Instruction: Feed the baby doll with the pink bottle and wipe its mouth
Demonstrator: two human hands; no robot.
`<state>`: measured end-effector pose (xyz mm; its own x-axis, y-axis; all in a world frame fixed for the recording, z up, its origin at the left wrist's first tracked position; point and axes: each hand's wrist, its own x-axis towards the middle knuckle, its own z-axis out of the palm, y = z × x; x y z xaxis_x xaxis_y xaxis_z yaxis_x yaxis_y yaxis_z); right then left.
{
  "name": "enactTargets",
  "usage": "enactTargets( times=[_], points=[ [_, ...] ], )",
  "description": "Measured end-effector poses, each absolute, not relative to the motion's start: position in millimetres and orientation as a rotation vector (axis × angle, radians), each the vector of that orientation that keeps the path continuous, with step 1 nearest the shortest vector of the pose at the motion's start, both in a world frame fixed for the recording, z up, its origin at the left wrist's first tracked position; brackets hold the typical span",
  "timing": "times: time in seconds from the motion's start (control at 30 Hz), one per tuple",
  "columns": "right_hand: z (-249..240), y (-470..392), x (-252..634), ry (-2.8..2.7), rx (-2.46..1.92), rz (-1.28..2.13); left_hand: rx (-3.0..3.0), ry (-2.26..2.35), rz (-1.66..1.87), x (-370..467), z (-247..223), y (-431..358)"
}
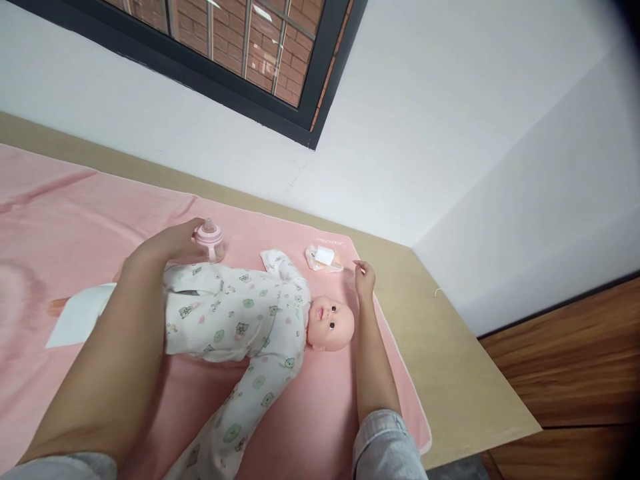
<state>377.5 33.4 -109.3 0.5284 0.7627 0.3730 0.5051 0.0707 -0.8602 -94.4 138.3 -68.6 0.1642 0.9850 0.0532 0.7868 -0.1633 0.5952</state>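
Note:
A baby doll (333,325) in a white printed outfit (240,320) lies on its back on a pink blanket (310,400), its head toward the right. My left hand (183,241) reaches past the doll's lower body and is closed on a pink baby bottle (211,240), which stands upright with its nipple up. Beyond the doll's head, my right hand (365,277) hovers by the blanket's edge with its fingers curled in a pinch. Whatever is between those fingertips cannot be made out. A small clear plastic packet (324,258) with a white label lies just left of my right hand.
Under the blanket is a wooden tabletop (430,347), set against a white wall (380,147). A white cloth or pad (80,317) lies by the doll's legs. There is a dark-framed window (310,120) above, and wood-grain panels (565,360) stand at the right.

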Motion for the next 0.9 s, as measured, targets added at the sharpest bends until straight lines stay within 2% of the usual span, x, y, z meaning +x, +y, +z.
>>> enactTargets(
  times=[0.07, 0.17, 0.6, 0.9],
  points=[
    [-122.6, 31.6, 377.7, -1.115, -1.736, 0.053, 2.049, 1.680, 0.537, -92.6, -68.6, 137.3],
    [-140.7, 30.8, 377.5, -1.114, -1.894, -0.044, 2.085, 1.695, 0.484, -89.3, -66.8, 134.1],
    [-161.7, 27.5, 379.7, -0.985, -1.939, 0.100, 2.097, 1.714, 0.513, -90.5, -76.1, 146.1],
    [-158.8, 25.0, 379.1, -0.983, -1.974, 0.096, 1.986, 1.631, 0.775, -83.0, -55.4, 133.5]
  ],
)
